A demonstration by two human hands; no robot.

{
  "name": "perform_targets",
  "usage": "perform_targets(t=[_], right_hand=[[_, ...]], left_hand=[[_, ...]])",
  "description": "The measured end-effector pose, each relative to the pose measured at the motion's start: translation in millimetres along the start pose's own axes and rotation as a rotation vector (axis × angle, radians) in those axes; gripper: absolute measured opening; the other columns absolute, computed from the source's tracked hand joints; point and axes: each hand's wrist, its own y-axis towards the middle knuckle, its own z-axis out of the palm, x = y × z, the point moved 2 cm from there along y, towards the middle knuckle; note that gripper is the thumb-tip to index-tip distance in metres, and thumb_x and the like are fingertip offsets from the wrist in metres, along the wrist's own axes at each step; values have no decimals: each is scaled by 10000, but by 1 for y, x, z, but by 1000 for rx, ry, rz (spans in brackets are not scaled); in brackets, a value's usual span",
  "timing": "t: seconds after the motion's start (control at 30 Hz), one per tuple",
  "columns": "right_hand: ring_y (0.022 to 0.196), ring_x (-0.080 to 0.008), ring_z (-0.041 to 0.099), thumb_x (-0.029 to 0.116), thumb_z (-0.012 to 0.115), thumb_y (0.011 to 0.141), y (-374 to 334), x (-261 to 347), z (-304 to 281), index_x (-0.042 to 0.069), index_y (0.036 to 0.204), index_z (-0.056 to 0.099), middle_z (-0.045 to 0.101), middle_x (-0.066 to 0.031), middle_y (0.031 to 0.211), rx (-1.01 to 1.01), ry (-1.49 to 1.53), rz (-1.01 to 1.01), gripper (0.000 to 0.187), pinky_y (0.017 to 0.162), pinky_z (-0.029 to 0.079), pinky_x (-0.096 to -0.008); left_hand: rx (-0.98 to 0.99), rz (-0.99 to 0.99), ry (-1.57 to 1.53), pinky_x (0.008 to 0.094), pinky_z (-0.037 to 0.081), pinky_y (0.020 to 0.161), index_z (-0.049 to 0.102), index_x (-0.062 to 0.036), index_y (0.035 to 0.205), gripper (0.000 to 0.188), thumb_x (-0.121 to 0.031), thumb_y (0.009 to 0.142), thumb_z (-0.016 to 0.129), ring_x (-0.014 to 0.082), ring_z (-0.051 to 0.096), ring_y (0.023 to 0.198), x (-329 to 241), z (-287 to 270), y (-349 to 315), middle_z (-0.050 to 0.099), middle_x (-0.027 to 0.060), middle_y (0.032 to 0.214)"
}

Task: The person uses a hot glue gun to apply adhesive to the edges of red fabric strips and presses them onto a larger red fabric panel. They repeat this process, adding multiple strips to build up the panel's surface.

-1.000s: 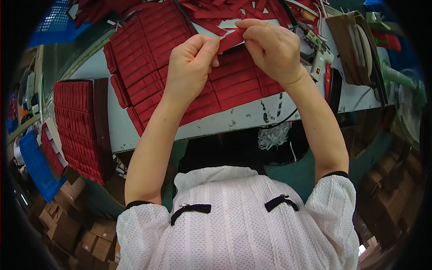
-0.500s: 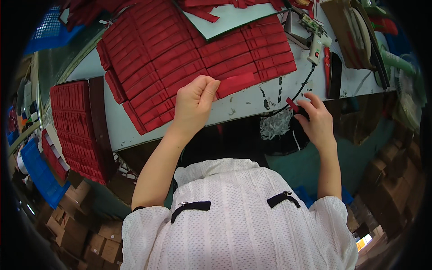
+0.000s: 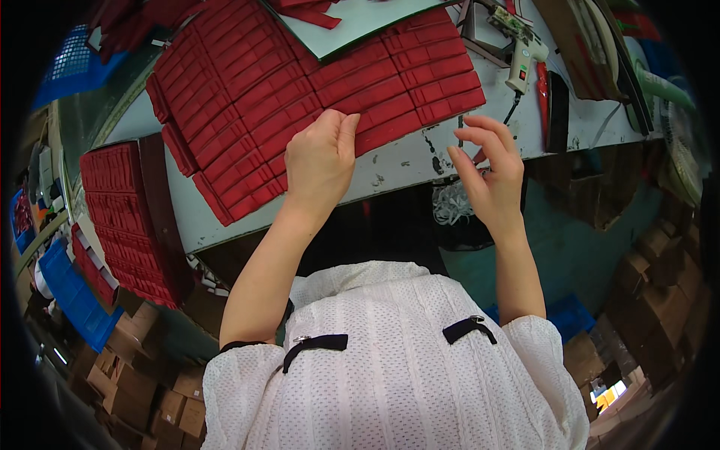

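Note:
My left hand is closed in a pinch over the near edge of a wide layout of red fabric strips. Whatever its fingertips hold does not stand out against the red behind them. To its right, my right hand is raised at the table's front edge, thumb and forefinger apart. A small red strip shows between its thumb and fingers and seems held by the curled fingers, partly hidden. The strips lie in close, folded rows on the white table.
A glue gun lies at the right with its cable trailing. A glass sheet rests on the far rows. At the left stands a box of red strips. Pale scraps hang below the table edge; cardboard boxes are stacked on the floor.
The longer red strip that stretched rightward from my left hand no longer shows. My right hand has moved left and farther from me, toward the left hand. The left hand stays nearly in place.

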Motion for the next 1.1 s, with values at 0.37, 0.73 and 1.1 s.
perform_targets(t=[0.37, 0.73, 1.1], right_hand=[[982, -273, 450, 236, 804, 592, 47, 0, 41, 69, 1001, 523, 476, -92, 1067, -278, -362, -204, 523, 821, 340, -381], [1007, -272, 420, 243, 833, 534, 52, -1, 47, 92, 999, 518, 447, -80, 1079, -224, -411, -144, 582, 839, 305, -406], [970, -264, 450, 195, 807, 572, 60, 2, 43, 113, 945, 540, 473, -63, 1034, -159, -375, -194, 466, 831, 318, -405]], left_hand=[[-62, 12, 20, 418, 392, 482, 522, -37, 677, 289, -243, 875, 562, 354, 533, 529, -5, 1, 0, 532, 154, 559], [-30, 22, -66, 381, 432, 505, 555, -21, 713, 180, -154, 819, 613, 303, 563, 525, 0, -8, -4, 570, 127, 589], [-46, 306, 255, 314, 444, 492, 587, -96, 1014, 224, -85, 792, 615, 208, 566, 557, -1, -5, 3, 586, 80, 701]])
